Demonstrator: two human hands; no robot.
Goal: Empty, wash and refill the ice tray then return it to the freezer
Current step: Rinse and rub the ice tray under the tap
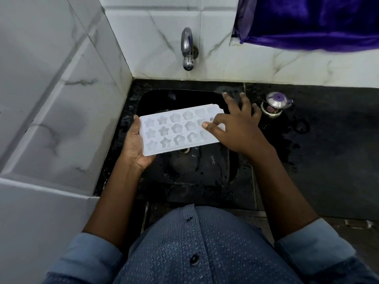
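I hold the white ice tray [178, 130] level above the black sink [184, 171], under the tap [187, 50]. My left hand [136, 146] grips its near end; my right hand [235, 128], fingers spread, rests on its far end.

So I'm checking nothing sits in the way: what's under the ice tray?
Under the ice tray is the dark sink; its drain peeks out below the tray's near edge. The basin directly beneath the tray is hidden.

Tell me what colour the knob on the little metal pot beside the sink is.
Purple, on a shiny steel lid; the metal pot shows clearly in the head view.
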